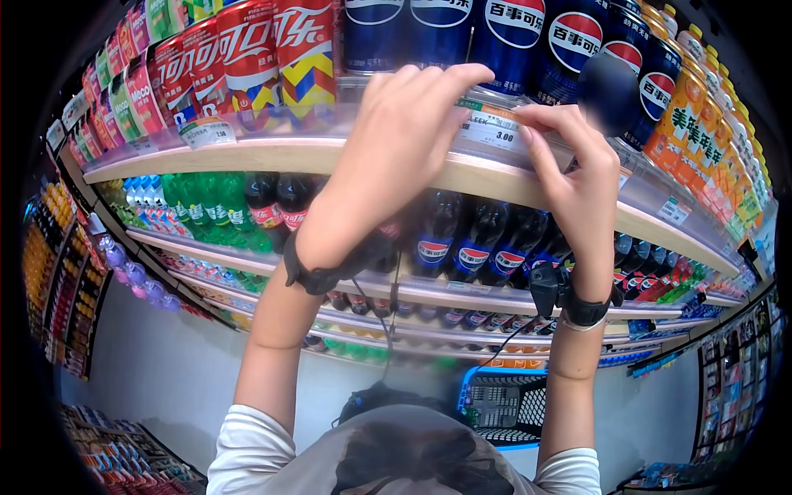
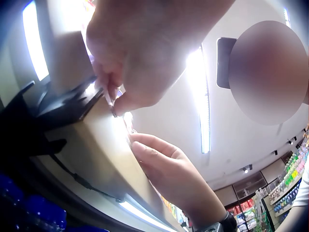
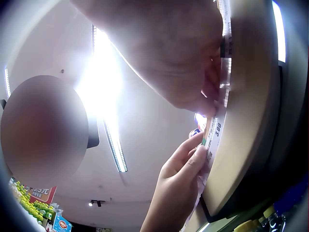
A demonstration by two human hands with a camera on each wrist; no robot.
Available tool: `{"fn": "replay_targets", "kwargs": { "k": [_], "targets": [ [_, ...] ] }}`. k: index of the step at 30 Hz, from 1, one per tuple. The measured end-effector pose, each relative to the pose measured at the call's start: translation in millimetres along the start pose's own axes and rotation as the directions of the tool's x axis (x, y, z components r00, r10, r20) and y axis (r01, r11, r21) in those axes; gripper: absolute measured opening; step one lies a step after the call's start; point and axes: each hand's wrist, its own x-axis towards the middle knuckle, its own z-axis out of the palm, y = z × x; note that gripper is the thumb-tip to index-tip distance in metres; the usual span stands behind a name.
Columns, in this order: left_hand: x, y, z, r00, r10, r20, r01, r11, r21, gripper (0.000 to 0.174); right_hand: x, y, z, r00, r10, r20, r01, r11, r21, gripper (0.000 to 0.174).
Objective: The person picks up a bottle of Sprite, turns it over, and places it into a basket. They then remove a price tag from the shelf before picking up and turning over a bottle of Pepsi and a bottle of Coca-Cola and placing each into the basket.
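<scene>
A white price tag (image 1: 495,132) printed 3.00 stands in the clear strip along the wooden shelf edge (image 1: 487,179), just below blue Pepsi cans (image 1: 511,37). My left hand (image 1: 400,132) pinches the tag at its left end, its index finger reaching over the top. At the tag's right end, my right hand (image 1: 582,161) pinches its upper edge between thumb and index finger. The right wrist view shows the left thumb and fingers around the price tag (image 3: 217,128). In the left wrist view, the right hand (image 2: 166,162) is bent at the same edge.
Red cola cans (image 1: 305,54) stand left of the Pepsi, and orange drink cans (image 1: 689,124) to the right. Another price tag (image 1: 206,132) sits farther left along the edge. Bottles (image 1: 474,239) fill the shelf below. A blue-rimmed basket (image 1: 464,404) is on the floor.
</scene>
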Motion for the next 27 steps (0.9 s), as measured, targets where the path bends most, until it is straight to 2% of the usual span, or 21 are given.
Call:
{"fn": "replay_targets", "kwargs": {
  "k": [3, 6, 11, 14, 18, 21, 24, 27],
  "targets": [
    [-0.9, -3.3, -0.9, 0.996, 0.044, 0.073, -0.051, 0.995, 0.091, 0.017, -3.3, 2.7, 0.3, 1.000, -0.015, -0.006, 0.015, 1.000, -0.022, 0.011],
    [-4.0, -3.6, -2.2, 0.995, 0.077, 0.058, -0.081, 0.994, 0.072, 0.019, -5.3, 2.0, -0.1, 1.000, -0.025, 0.004, 0.025, 0.998, -0.055, 0.012],
    [-8.2, -1.6, -5.1, 0.996, 0.044, 0.078, -0.051, 0.994, 0.091, 0.019, -7.0, -0.3, 0.1, 0.998, -0.053, 0.024, 0.055, 0.996, -0.075, 0.017],
    [-11.4, -3.2, -6.1, 0.996, 0.049, 0.073, -0.056, 0.993, 0.100, 0.021, -9.7, 4.0, 1.3, 0.992, -0.115, 0.052, 0.122, 0.981, -0.150, 0.021],
    [-16.6, -1.3, -3.9, 0.997, 0.069, 0.019, -0.071, 0.991, 0.113, 0.026, -13.0, 6.6, 3.4, 0.995, -0.099, 0.024, 0.101, 0.986, -0.129, 0.023],
    [-18.2, 3.5, -8.4, 0.997, 0.008, 0.070, -0.016, 0.992, 0.122, 0.029, -19.6, 6.9, 5.8, 0.998, -0.062, -0.002, 0.061, 0.987, -0.147, 0.024],
    [-22.8, 8.1, -8.4, 0.997, 0.031, 0.075, -0.041, 0.989, 0.142, 0.033, -25.8, 10.3, 8.4, 0.980, -0.186, -0.065, 0.168, 0.963, -0.210, 0.031],
    [-39.6, 9.7, -7.3, 0.999, 0.039, 0.020, -0.041, 0.993, 0.110, 0.033, -43.7, 3.5, 7.8, 0.981, -0.183, -0.063, 0.158, 0.943, -0.293, 0.041]
  ]
}}
